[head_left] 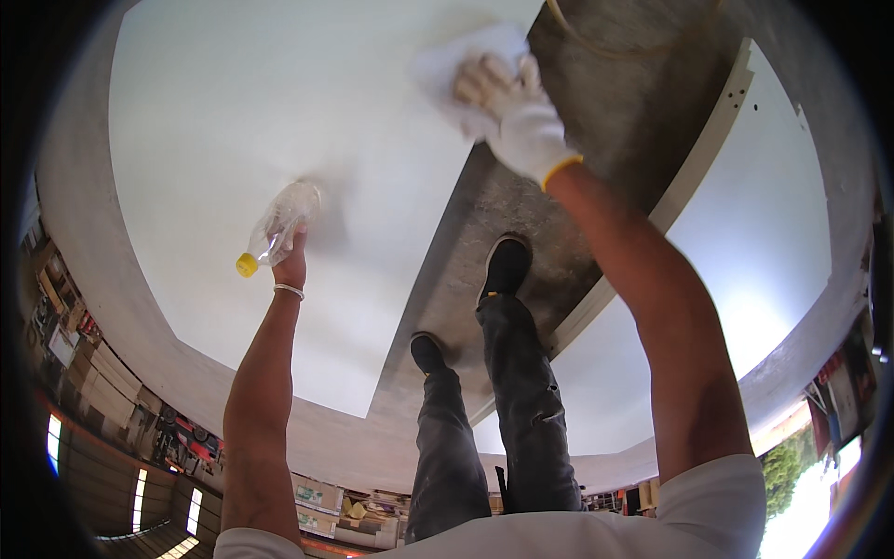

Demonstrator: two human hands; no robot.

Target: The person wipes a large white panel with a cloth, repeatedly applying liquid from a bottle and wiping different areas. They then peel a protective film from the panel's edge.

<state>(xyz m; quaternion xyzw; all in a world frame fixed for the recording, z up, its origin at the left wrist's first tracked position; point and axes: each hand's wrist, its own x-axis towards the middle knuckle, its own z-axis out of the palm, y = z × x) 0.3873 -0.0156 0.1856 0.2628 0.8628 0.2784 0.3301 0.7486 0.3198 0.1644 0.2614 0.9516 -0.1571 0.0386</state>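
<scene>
A large flat white panel (214,140) lies in front of me and to the left. Over it, my left hand (292,265) is wrapped round a clear plastic bottle (284,216) with a yellow cap, tilted so the cap points toward my lower left. My right hand (521,116), in a white glove with a yellow cuff, presses a white cloth (480,56) near the panel's right edge. Its gloved fingers are bent over the cloth; both are slightly blurred by motion. Much of the cloth lies under the glove.
Grey concrete floor (596,121) runs between the panel and a second white panel (745,233) with a raised, holed edge on my right. My shoes (507,270) stand in that gap. A thin hose (605,47) curves across the far floor. Boxes (112,373) are stacked at the left.
</scene>
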